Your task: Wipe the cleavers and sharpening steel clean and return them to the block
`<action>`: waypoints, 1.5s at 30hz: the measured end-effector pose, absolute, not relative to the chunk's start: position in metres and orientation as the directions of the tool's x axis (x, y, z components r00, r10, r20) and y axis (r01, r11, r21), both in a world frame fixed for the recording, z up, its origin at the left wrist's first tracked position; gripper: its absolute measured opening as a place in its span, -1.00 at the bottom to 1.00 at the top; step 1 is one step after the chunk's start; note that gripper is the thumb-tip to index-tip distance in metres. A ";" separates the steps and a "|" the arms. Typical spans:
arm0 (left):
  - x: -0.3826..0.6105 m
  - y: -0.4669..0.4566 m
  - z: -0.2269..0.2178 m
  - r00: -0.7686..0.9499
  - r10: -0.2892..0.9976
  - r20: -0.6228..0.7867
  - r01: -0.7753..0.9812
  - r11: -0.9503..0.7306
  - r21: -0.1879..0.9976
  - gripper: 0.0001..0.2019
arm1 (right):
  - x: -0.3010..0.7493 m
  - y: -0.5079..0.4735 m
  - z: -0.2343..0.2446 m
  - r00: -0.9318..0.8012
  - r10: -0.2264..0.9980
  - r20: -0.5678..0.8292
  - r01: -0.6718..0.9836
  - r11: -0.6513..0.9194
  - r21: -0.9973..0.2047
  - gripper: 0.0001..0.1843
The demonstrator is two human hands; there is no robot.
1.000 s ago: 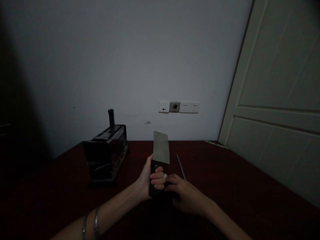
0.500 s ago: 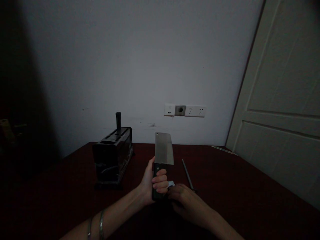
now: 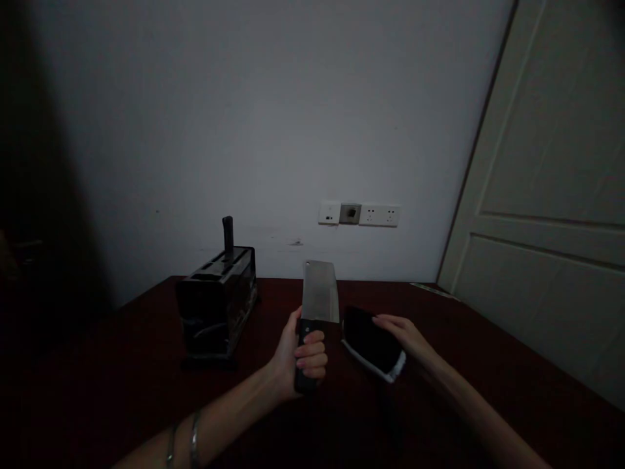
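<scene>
My left hand (image 3: 305, 358) is wrapped around the black handle of a cleaver (image 3: 319, 292), its broad blade standing upright, with a small hole in the top corner. To the right of the blade, my right hand (image 3: 403, 332) grips a black pad with a white fuzzy edge (image 3: 374, 345) by its upper right side. The pad is tilted and apart from the blade. It covers the spot where a thin sharpening rod lay on the table, and only a dim dark shape shows below it.
A glossy black knife block (image 3: 215, 306) stands on the left of the dark red table (image 3: 278, 299), with one black-handled knife (image 3: 228, 233) in its slots. Behind are a wall with sockets (image 3: 359, 213) and, at right, a pale panelled door (image 3: 547, 208).
My right hand has moved up and right, lifting the black pad into view from beside the cleaver handle. The rod is now covered. My left hand and the cleaver have hardly moved.
</scene>
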State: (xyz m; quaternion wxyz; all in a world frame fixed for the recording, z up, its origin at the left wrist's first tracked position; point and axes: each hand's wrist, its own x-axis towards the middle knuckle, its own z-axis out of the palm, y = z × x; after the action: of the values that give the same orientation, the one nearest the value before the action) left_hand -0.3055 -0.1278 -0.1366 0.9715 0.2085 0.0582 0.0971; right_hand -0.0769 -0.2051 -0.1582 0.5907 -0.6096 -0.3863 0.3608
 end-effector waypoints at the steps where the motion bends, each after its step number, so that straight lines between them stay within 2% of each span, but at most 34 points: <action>1: -0.306 -0.128 -0.137 0.975 0.210 -0.074 -0.162 0.898 0.410 -0.44 | -0.073 -0.204 -0.156 0.481 0.877 -0.020 -0.057 0.008 -0.998 -0.77; 3: -0.307 -0.128 -0.138 0.976 0.201 -0.086 -0.150 0.902 0.404 -0.44 | -0.066 -0.201 -0.150 0.492 0.867 -0.080 -0.226 0.039 -0.973 -0.76; 5: -0.308 -0.128 -0.141 0.976 0.193 -0.096 -0.138 0.901 0.411 -0.44 | -0.062 -0.196 -0.143 0.494 0.868 -0.056 -0.248 0.079 -0.966 -0.77; 8: -0.309 -0.129 -0.149 0.980 0.173 -0.097 -0.116 0.895 0.431 -0.44 | -0.059 -0.182 -0.131 0.570 0.816 0.094 -0.074 0.165 -0.984 -0.78; 10: -0.309 -0.130 -0.157 0.984 0.151 -0.091 -0.097 0.895 0.435 -0.43 | -0.061 -0.168 -0.122 0.619 0.761 0.195 0.040 0.217 -0.975 -0.73; 14: -0.310 -0.132 -0.169 0.985 0.139 -0.105 -0.076 0.886 0.457 -0.42 | -0.073 -0.139 -0.110 0.635 0.626 0.452 0.309 0.331 -0.892 -0.63; 17: -0.312 -0.133 -0.174 0.979 0.147 -0.142 -0.061 0.874 0.483 -0.41 | -0.087 -0.125 -0.111 0.516 0.594 0.617 0.463 0.412 -0.784 -0.71; 19: -0.312 -0.133 -0.174 0.978 0.139 -0.157 -0.044 0.867 0.496 -0.40 | -0.094 -0.120 -0.117 0.331 0.622 0.710 0.575 0.464 -0.674 -0.75; 21: -0.313 -0.134 -0.174 0.980 0.126 -0.153 -0.032 0.863 0.504 -0.39 | -0.099 -0.118 -0.122 0.079 0.653 0.753 0.693 0.507 -0.512 -0.70; 23: -0.312 -0.135 -0.173 0.986 0.104 -0.131 -0.023 0.861 0.508 -0.39 | -0.101 -0.118 -0.127 -0.114 0.678 0.727 0.771 0.522 -0.366 -0.63; 24: -0.312 -0.135 -0.173 0.989 0.090 -0.119 -0.017 0.861 0.509 -0.39 | -0.102 -0.119 -0.128 -0.158 0.691 0.706 0.791 0.516 -0.328 -0.61; 28: -0.312 -0.137 -0.175 0.991 0.072 -0.115 -0.003 0.858 0.513 -0.39 | -0.104 -0.121 -0.128 -0.224 0.727 0.649 0.825 0.496 -0.270 -0.60; 34: -0.312 -0.138 -0.177 0.988 0.072 -0.135 0.001 0.877 0.481 -0.38 | -0.108 -0.131 -0.120 -0.255 0.764 0.593 0.772 0.530 -0.351 -0.61; 39: -0.310 -0.142 -0.172 0.995 0.018 -0.102 0.027 0.903 0.428 -0.35 | -0.111 -0.146 -0.119 -0.290 0.763 0.578 0.719 0.572 -0.394 -0.62; 45: -0.310 -0.139 -0.178 0.998 0.037 -0.043 -0.018 0.922 0.387 -0.36 | -0.140 -0.175 -0.126 -0.399 0.784 0.475 0.655 0.606 -0.451 -0.63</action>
State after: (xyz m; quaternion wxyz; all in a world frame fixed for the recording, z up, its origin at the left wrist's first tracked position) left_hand -0.3103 -0.1390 -0.1775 0.9800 0.1969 0.0246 0.0141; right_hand -0.1395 -0.1750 -0.1263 0.3360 -0.4332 -0.8308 0.0961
